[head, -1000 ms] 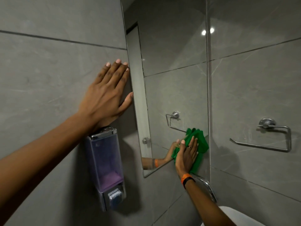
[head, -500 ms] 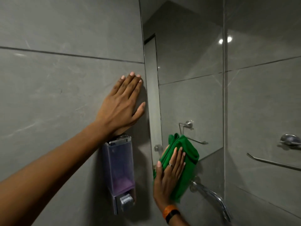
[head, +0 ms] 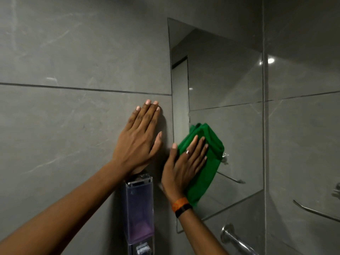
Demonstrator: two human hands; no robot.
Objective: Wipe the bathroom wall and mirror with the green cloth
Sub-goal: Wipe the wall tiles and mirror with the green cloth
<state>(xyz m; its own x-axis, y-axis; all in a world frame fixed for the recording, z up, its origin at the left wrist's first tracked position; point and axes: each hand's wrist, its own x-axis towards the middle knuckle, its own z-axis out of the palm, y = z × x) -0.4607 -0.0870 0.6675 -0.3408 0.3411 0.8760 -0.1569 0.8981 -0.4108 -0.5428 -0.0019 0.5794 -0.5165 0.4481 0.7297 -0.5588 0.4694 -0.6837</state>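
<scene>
A frameless mirror (head: 224,89) hangs on the grey tiled wall (head: 73,135). My right hand (head: 184,166) lies flat on the folded green cloth (head: 206,162) and presses it against the mirror's lower left part, close to its left edge. It wears a ring and an orange and black wristband. My left hand (head: 139,138) rests flat, fingers together, on the wall tile just left of the mirror and holds nothing. The cloth hides part of the mirror's reflection.
A clear soap dispenser (head: 138,212) with purple liquid is fixed to the wall right under my left hand. A chrome tap (head: 237,240) juts out below the mirror. A chrome towel holder (head: 316,211) hangs on the side wall at the right.
My right hand has slid the green cloth left and up over the mirror, from its lower right corner to near its left edge. My left hand has stayed flat on the wall.
</scene>
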